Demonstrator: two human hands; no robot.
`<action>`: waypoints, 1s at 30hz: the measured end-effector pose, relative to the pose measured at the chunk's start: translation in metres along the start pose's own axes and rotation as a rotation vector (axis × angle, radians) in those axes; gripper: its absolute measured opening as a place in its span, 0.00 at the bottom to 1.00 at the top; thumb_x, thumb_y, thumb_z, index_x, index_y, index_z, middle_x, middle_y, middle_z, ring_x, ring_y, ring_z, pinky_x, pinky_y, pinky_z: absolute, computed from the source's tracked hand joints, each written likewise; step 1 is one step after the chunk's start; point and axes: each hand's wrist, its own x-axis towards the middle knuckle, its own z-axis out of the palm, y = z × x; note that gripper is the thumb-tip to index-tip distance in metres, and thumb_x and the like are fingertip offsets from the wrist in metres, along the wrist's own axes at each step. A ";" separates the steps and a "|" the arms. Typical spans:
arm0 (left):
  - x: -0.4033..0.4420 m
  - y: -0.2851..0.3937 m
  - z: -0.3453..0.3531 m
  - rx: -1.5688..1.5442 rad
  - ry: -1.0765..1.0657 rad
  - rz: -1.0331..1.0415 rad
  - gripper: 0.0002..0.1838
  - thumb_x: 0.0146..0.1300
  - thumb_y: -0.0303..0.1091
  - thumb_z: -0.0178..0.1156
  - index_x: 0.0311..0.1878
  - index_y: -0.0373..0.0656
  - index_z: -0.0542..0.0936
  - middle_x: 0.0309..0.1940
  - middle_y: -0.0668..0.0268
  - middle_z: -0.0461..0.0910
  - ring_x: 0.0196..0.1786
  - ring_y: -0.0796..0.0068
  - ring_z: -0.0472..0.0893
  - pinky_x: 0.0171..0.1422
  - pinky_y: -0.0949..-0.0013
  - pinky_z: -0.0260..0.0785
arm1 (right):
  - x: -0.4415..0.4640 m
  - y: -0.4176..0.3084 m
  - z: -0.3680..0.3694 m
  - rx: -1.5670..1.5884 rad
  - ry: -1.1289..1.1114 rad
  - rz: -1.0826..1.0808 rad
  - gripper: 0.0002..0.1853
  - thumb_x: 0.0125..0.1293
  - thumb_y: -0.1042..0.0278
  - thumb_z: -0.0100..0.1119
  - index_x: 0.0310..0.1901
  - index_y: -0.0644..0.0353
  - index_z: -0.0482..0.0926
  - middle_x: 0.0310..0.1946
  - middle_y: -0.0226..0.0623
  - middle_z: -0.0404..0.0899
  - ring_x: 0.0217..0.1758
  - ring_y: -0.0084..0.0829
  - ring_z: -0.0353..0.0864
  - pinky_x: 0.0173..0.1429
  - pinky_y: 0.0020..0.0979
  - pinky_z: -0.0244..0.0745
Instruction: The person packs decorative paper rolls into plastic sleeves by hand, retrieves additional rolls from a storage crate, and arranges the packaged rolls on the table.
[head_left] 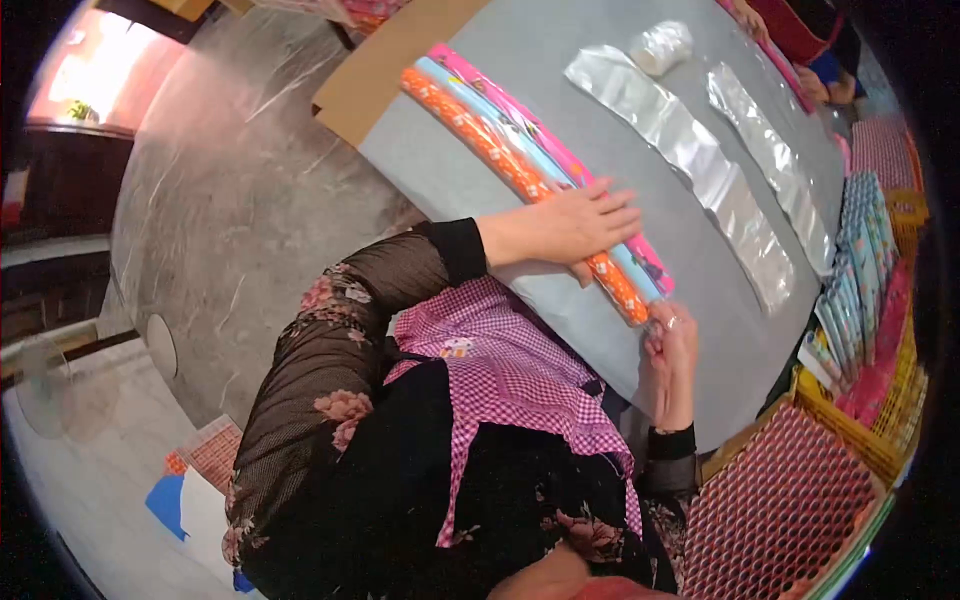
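Note:
Three patterned rolls of wrapping paper, orange [490, 143], light blue [480, 110] and pink [520, 121], lie side by side on the grey table. Shiny clear plastic seems to cover them. Across the rolls rests my left hand [570, 222], flat with fingers stretched out and slightly blurred. My right hand [675, 345] is at the near end of the rolls, its fingers closed on what looks like the end of the clear plastic bag [660, 303]. Its fingertips are partly hidden.
Flat clear plastic bags [690, 145] and a clear plastic roll [661, 48] lie farther across the table [560, 310]. Another person's hand [815, 88] is at the far edge. Yellow crates [850, 437] with wrapped rolls [855, 270] and a red-patterned stack [785, 500] stand on the right.

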 end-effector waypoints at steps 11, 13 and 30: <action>-0.002 0.000 0.007 -0.004 0.056 0.019 0.54 0.39 0.64 0.69 0.66 0.36 0.67 0.64 0.58 0.69 0.72 0.58 0.63 0.76 0.49 0.51 | 0.029 0.011 -0.017 0.417 -0.143 0.253 0.11 0.66 0.70 0.56 0.27 0.49 0.68 0.10 0.17 0.55 0.08 0.15 0.50 0.11 0.22 0.45; -0.002 0.000 0.007 -0.015 0.076 0.021 0.54 0.40 0.64 0.69 0.66 0.35 0.67 0.64 0.58 0.69 0.71 0.58 0.64 0.76 0.49 0.51 | 0.027 0.008 -0.014 0.463 -0.080 0.333 0.11 0.67 0.68 0.57 0.28 0.49 0.68 0.10 0.17 0.56 0.07 0.15 0.49 0.10 0.23 0.44; 0.005 0.001 0.009 -0.062 -0.063 0.021 0.54 0.43 0.60 0.70 0.69 0.35 0.63 0.67 0.56 0.67 0.72 0.60 0.64 0.78 0.49 0.48 | -0.001 0.002 -0.006 0.149 -0.126 0.043 0.10 0.67 0.64 0.59 0.29 0.54 0.71 0.14 0.19 0.61 0.10 0.14 0.53 0.15 0.19 0.48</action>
